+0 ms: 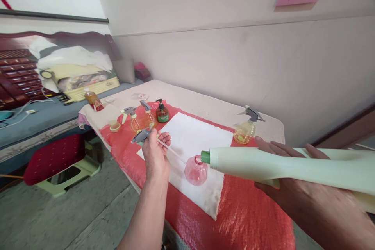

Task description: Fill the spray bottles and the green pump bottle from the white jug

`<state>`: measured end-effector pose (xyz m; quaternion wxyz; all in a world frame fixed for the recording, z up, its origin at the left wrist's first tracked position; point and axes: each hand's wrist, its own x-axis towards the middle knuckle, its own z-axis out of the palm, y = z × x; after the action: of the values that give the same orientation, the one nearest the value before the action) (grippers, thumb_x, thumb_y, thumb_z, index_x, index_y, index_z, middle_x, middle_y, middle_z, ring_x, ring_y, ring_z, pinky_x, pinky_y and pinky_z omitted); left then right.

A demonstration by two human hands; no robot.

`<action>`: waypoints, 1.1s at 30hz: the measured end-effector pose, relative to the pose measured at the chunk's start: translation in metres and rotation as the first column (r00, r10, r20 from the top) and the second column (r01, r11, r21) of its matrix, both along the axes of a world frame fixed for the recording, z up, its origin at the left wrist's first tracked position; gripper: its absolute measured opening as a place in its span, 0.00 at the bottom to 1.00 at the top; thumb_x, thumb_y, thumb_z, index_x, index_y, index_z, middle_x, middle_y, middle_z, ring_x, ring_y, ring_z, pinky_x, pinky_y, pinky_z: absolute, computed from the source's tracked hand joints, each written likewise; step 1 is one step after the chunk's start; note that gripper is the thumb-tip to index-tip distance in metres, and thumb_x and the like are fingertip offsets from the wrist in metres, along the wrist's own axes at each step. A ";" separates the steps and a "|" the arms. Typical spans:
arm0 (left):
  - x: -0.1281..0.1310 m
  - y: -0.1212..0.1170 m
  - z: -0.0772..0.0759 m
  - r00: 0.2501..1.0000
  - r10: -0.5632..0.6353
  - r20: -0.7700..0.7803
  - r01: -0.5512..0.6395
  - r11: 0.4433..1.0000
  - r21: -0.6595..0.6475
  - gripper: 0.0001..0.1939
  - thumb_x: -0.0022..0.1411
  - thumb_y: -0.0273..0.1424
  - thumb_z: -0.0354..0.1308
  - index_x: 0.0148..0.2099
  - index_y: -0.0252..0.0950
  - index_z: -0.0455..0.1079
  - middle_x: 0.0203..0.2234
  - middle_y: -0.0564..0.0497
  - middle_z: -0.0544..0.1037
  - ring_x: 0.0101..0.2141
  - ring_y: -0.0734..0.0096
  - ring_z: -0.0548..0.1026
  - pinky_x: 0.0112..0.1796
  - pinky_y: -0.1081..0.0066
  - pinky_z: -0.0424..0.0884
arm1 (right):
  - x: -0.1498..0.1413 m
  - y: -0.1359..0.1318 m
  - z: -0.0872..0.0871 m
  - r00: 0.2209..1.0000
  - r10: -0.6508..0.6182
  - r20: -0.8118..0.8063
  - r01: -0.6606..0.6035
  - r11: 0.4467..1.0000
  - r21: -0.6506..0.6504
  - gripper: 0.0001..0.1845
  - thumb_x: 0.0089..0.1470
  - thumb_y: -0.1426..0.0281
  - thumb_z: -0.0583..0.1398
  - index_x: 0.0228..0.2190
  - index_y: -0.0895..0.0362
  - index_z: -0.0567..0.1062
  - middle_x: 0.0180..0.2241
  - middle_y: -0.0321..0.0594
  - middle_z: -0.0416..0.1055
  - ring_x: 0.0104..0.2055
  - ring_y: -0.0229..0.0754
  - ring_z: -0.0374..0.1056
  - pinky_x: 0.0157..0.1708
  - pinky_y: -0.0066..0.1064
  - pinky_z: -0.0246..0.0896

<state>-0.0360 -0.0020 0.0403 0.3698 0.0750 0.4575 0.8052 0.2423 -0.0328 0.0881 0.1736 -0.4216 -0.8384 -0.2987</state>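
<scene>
My left hand [156,152] is closed around a grey spray-trigger head [141,136] whose thin dip tube [175,151] slants down to the right. My right hand [295,187] grips a large pale green jug [281,164], tipped nearly level, with its green spout [205,157] right at the mouth of a small pink clear bottle [196,170]. That bottle stands without a cap on a white cloth [193,136] spread over a red mat [249,218].
A yellowish spray bottle [247,129] with a grey trigger stands at the table's far right. Two orange spray bottles [140,119], a brown pump bottle [161,112] and a small amber bottle [93,100] sit at the left. A red-cushioned stool [58,160] stands on the floor.
</scene>
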 end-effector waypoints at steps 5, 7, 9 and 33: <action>0.000 0.000 0.000 1.000 -0.002 0.000 0.002 1.000 -0.001 0.14 0.56 0.40 0.61 0.35 0.33 0.68 0.28 0.46 0.77 0.30 0.69 0.77 0.33 0.71 0.70 | -0.001 0.001 0.000 1.000 0.003 0.012 -0.002 1.000 -0.006 0.21 0.60 0.66 0.47 0.50 0.57 0.71 0.46 0.46 0.75 0.46 0.54 0.70 0.52 0.60 0.58; 0.000 0.000 0.000 1.000 -0.003 -0.002 0.003 1.000 0.000 0.14 0.57 0.40 0.60 0.35 0.33 0.68 0.28 0.46 0.77 0.30 0.69 0.77 0.33 0.71 0.70 | -0.001 0.002 0.000 1.000 0.009 0.004 -0.009 1.000 0.012 0.22 0.60 0.66 0.47 0.51 0.57 0.70 0.47 0.47 0.74 0.46 0.55 0.70 0.53 0.59 0.58; 0.000 0.001 0.000 1.000 -0.004 -0.003 0.004 1.000 -0.002 0.14 0.57 0.40 0.60 0.36 0.33 0.68 0.28 0.46 0.77 0.30 0.69 0.77 0.33 0.71 0.70 | -0.001 0.002 -0.001 1.000 0.012 -0.001 -0.012 1.000 0.027 0.23 0.59 0.67 0.48 0.52 0.59 0.69 0.48 0.48 0.74 0.46 0.55 0.70 0.52 0.58 0.59; 0.001 0.001 -0.001 1.000 -0.008 -0.008 0.008 1.000 0.001 0.15 0.55 0.41 0.61 0.35 0.34 0.68 0.28 0.47 0.77 0.30 0.69 0.77 0.34 0.70 0.70 | 0.001 0.000 0.002 1.000 -0.006 0.029 0.005 1.000 0.029 0.20 0.60 0.68 0.45 0.48 0.56 0.71 0.48 0.48 0.75 0.46 0.54 0.71 0.51 0.58 0.60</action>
<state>-0.0351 -0.0011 0.0396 0.3711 0.0803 0.4581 0.8037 0.2434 -0.0331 0.0901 0.1666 -0.4171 -0.8353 -0.3172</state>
